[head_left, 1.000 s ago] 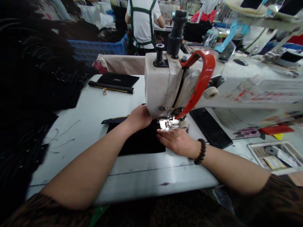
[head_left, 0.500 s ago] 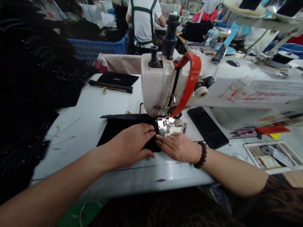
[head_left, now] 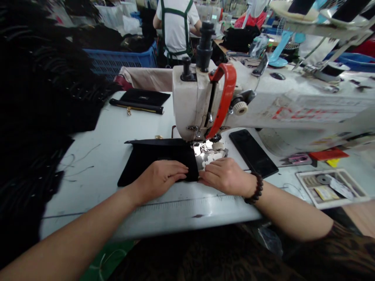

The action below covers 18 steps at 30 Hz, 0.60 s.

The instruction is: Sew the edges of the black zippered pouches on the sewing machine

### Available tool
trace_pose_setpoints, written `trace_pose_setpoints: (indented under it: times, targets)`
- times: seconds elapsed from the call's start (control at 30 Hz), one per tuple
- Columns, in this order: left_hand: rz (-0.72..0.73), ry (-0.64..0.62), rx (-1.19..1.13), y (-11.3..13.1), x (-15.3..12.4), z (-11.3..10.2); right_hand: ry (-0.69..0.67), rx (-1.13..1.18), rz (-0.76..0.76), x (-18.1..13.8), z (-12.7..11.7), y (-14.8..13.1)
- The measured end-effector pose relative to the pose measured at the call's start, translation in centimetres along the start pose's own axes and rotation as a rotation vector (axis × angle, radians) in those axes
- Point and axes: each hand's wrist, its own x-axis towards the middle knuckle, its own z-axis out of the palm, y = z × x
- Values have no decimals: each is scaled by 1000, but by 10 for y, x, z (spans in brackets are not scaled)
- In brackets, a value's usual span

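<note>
A flat black fabric pouch piece [head_left: 140,164] lies on the sewing machine's bed, its right edge by the lit presser foot [head_left: 202,147]. A folded strip runs along its far edge, with a gold zipper pull [head_left: 159,137] just behind. My left hand [head_left: 158,177] rests on the near right part of the piece, fingers and thumb drawn together on the cloth. At the near right corner, my right hand [head_left: 224,177] pinches the edge between curled fingers and thumb; its fingertips are partly hidden. The sewing machine [head_left: 190,105] stands right above the work.
Behind lies another black pouch piece [head_left: 143,97] with a zipper. A phone [head_left: 253,152] and a tray [head_left: 315,201] of bobbins are at the right. Dark goods [head_left: 43,97] pile up at the left. Beyond are a blue crate [head_left: 123,58] and a person [head_left: 175,29].
My left hand has drawn back toward me and its thumb has closed in beside the fingers. My right hand has shifted slightly right and curled more. The view has moved a little.
</note>
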Motion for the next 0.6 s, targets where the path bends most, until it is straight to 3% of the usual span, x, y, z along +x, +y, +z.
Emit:
trace_pose_setpoints:
  times: [0.13,0.3,0.6]
  targets:
    - [-97,35,-63,1,2,-2,-147,-29,71,-1,0,3]
    - [-154,129,8,1,1,3,-163,-1,21,2,0,-5]
    - [241,79,262,4,-6,3,-311,43,-101,2,5,-8]
